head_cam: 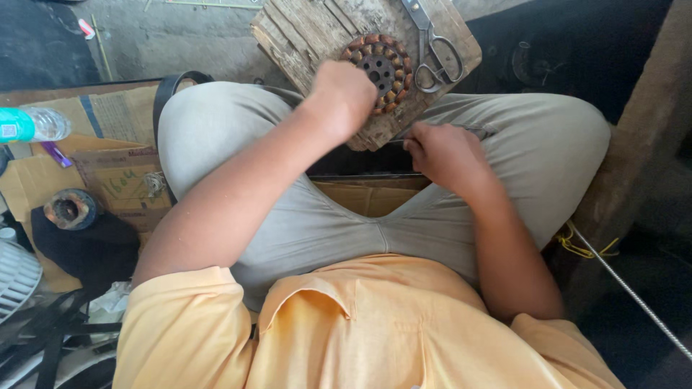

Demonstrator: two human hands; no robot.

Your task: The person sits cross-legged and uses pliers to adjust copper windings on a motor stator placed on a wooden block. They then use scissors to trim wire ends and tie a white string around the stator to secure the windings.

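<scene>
Two bare hands are seen at work over a worn, splintered wooden block (317, 32) that rests on the lap of a person seated cross-legged in grey trousers (303, 216) and a yellow-orange shirt (375, 331). On the block lies a round motor stator ringed with copper-coloured windings (382, 68), and just beside it, touching the block's far edge, a pair of steel scissors (432, 50) is laid.

The left hand (342, 97) is closed into a loose fist at the near-left rim of the stator, partly covering it; what is gripped inside cannot be told, since the fingers are turned away from the camera. The right hand (443, 151) is pressed low at the near edge of the block, its fingertips pinched on what looks like a thin dark wire or strip (395, 141) (too fine to be sure).

The step in hand is judged to be work on the windings, with the stator steadied from the left. A careful pull or feed of the strand is what the next move seems to call for, with the block kept steady.

Off to the person's left, a clear plastic bottle (32, 124), flattened brown cardboard (108, 155) and a dark round part (68, 209) are seen on the floor.
</scene>
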